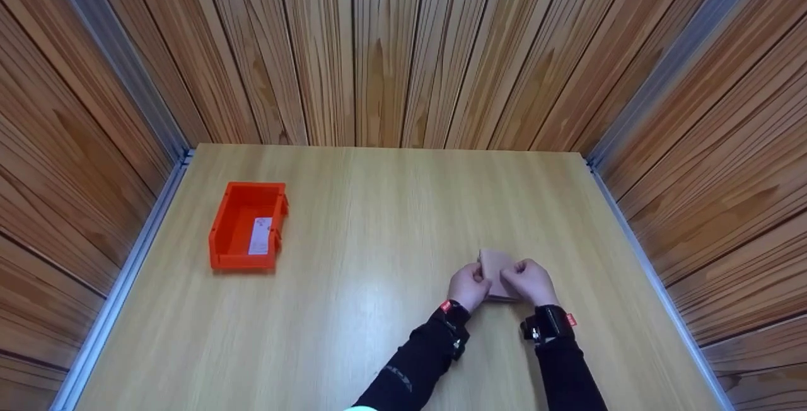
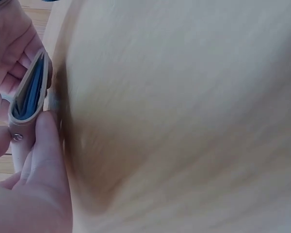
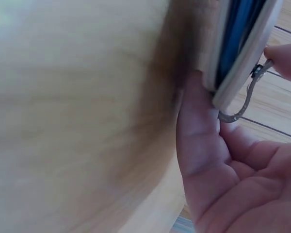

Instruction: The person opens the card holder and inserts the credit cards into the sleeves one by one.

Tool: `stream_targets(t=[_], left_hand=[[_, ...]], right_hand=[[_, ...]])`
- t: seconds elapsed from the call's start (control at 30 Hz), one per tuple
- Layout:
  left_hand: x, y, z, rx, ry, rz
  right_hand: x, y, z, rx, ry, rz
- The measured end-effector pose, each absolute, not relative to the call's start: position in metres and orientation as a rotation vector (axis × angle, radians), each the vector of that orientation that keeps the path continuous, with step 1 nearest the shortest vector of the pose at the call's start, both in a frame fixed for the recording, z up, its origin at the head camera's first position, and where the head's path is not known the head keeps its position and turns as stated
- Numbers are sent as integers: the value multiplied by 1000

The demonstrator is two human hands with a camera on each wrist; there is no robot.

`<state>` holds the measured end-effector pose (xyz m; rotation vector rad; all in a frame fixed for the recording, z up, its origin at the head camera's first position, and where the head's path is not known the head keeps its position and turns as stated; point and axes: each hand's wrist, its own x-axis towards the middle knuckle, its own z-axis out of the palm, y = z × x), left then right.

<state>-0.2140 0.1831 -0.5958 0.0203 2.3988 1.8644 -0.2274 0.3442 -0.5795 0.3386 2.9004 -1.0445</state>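
A small pinkish-tan card wallet is held between both hands over the right part of the table. Its folded spine lies towards my left hand, which pinches that side between thumb and fingers. Blue inner sleeves show between the covers in the left wrist view, with a metal snap on the spine. My right hand grips the opposite edge. In the right wrist view, its thumb is at a short curved strap with a snap, and its fingers lie behind the cover.
An orange open-front bin with a white label inside stands at the left of the wooden table. Wood-plank walls with metal corner rails enclose the table at the back and both sides.
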Motion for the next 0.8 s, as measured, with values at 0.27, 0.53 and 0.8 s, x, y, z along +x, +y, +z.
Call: stream_targets(t=[0.27,0.53,0.8], left_hand=[[-218,166,-597,-41,2313,1942],[-220,147,-600,-34,2326,1972],[-220,126,-603,-51,2301,2030]], right_hand=[[-228,326,-577,291,2885,-1100],[-230,309,-576,226,2917,-1115],[-231,291,-579,178,2898,-1159]])
